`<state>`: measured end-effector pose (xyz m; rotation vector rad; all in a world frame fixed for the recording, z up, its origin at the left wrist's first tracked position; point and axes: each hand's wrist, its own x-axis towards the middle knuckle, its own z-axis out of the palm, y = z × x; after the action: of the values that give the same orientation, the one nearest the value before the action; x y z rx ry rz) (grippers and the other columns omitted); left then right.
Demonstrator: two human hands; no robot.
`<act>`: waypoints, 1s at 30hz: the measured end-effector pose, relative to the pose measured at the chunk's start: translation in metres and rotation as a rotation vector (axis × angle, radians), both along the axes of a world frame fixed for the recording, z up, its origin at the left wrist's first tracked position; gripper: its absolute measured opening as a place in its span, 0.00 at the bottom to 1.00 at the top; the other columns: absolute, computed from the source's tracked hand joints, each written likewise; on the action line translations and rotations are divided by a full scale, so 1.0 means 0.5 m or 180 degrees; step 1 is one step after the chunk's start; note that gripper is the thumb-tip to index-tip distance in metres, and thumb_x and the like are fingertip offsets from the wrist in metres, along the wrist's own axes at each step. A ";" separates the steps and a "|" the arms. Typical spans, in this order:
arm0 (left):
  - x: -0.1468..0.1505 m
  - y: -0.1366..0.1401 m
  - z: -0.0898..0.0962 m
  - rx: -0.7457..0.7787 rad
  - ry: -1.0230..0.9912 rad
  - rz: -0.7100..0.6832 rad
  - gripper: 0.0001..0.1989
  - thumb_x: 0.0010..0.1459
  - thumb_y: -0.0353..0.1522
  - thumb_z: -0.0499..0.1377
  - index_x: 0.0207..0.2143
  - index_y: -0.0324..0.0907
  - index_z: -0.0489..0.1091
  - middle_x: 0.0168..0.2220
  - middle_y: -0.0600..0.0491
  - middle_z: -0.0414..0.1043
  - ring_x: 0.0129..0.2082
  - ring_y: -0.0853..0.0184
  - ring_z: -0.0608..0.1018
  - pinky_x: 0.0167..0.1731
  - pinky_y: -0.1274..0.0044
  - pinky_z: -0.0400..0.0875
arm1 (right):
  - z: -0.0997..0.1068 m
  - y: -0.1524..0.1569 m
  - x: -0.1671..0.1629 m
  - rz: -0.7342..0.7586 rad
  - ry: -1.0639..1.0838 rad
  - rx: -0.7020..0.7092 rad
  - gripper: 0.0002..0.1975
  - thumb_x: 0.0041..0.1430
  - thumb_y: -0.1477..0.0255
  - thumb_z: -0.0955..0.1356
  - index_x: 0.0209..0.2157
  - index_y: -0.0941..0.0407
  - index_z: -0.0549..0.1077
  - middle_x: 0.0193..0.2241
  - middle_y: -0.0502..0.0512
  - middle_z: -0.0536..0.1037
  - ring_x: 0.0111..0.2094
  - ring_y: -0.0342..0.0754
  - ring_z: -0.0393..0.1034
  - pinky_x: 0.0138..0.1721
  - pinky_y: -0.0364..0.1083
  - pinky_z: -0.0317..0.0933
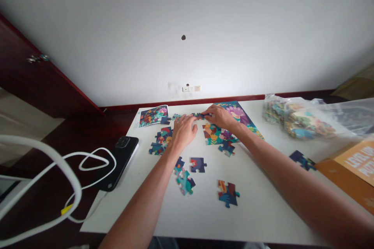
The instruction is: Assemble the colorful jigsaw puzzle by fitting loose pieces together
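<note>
Near the far edge of the white table, my left hand [185, 130] lies palm down, its thumb apart and its fingertips at the left end of a dark puzzle piece [199, 116]. From the other side, my right hand [221, 116] has its fingers closed on that piece. A joined colourful puzzle section [231, 111] lies under and behind my right wrist. Another cluster of joined pieces [163, 137] sits left of my left hand, partly hidden by it. Loose nearer pieces include a purple one with a red figure [198, 165], a teal one [185, 182] and a dark blue-brown one [228, 193].
A printed picture sheet [154, 116] lies at the far left. A black phone [118, 163] overhangs the left edge beside a white cable [74, 179]. Bagged pieces [306, 118], an orange box [347, 171] and a dark piece [302, 160] are at right. The wall stands behind.
</note>
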<state>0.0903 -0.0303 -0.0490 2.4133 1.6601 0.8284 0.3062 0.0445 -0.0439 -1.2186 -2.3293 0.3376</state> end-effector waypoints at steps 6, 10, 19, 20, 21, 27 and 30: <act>-0.003 0.002 0.011 0.0044 0.0038 -0.0088 0.15 0.61 0.24 0.57 0.47 0.46 0.76 0.51 0.48 0.78 0.53 0.56 0.76 0.59 0.62 0.66 | 0.006 0.009 0.013 0.0193 -0.0005 -0.0225 0.16 0.62 0.73 0.69 0.49 0.51 0.84 0.46 0.58 0.82 0.45 0.53 0.77 0.50 0.47 0.67; -0.004 0.006 0.010 0.0077 0.0067 -0.0083 0.11 0.60 0.27 0.60 0.44 0.46 0.76 0.46 0.48 0.77 0.50 0.56 0.76 0.56 0.64 0.68 | 0.012 0.014 0.022 0.0408 -0.0056 -0.0332 0.15 0.61 0.73 0.69 0.47 0.50 0.84 0.45 0.55 0.84 0.47 0.54 0.77 0.48 0.46 0.67; -0.004 0.006 0.007 0.0133 0.0173 -0.0085 0.10 0.63 0.31 0.61 0.46 0.46 0.76 0.45 0.50 0.75 0.49 0.59 0.76 0.55 0.66 0.68 | 0.017 0.020 0.032 0.0649 -0.0053 -0.0530 0.16 0.61 0.69 0.68 0.48 0.50 0.83 0.46 0.53 0.84 0.46 0.52 0.77 0.47 0.46 0.68; -0.004 0.006 0.007 0.0136 0.0160 -0.0081 0.09 0.63 0.33 0.61 0.46 0.46 0.76 0.45 0.50 0.75 0.49 0.59 0.76 0.55 0.66 0.68 | 0.018 0.020 0.033 0.0654 -0.0059 -0.0540 0.16 0.61 0.68 0.68 0.48 0.50 0.83 0.46 0.53 0.84 0.46 0.52 0.77 0.47 0.47 0.68; -0.003 0.005 0.007 0.0135 0.0144 -0.0076 0.09 0.64 0.35 0.62 0.45 0.46 0.76 0.45 0.50 0.75 0.49 0.59 0.76 0.55 0.66 0.68 | 0.021 0.019 0.034 0.0668 -0.0076 -0.0563 0.16 0.61 0.67 0.69 0.49 0.50 0.83 0.46 0.54 0.84 0.46 0.53 0.76 0.47 0.47 0.68; 0.005 -0.006 0.011 0.0118 0.0149 -0.0066 0.23 0.58 0.52 0.66 0.46 0.47 0.77 0.47 0.48 0.73 0.50 0.56 0.74 0.56 0.65 0.66 | 0.046 0.013 0.047 0.0902 -0.0290 -0.0783 0.26 0.54 0.58 0.76 0.54 0.50 0.80 0.51 0.57 0.81 0.50 0.55 0.74 0.52 0.50 0.67; 0.009 -0.006 0.010 0.0084 0.0164 -0.0045 0.27 0.55 0.56 0.65 0.46 0.47 0.77 0.47 0.48 0.72 0.50 0.55 0.74 0.56 0.64 0.66 | 0.055 0.010 0.047 0.0870 -0.0382 -0.0788 0.26 0.53 0.60 0.77 0.54 0.49 0.80 0.51 0.57 0.80 0.52 0.56 0.74 0.54 0.51 0.67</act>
<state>0.0948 -0.0335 -0.0440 2.4815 1.6580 0.7976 0.3297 0.0493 -0.0163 -1.0520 -2.6251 0.6808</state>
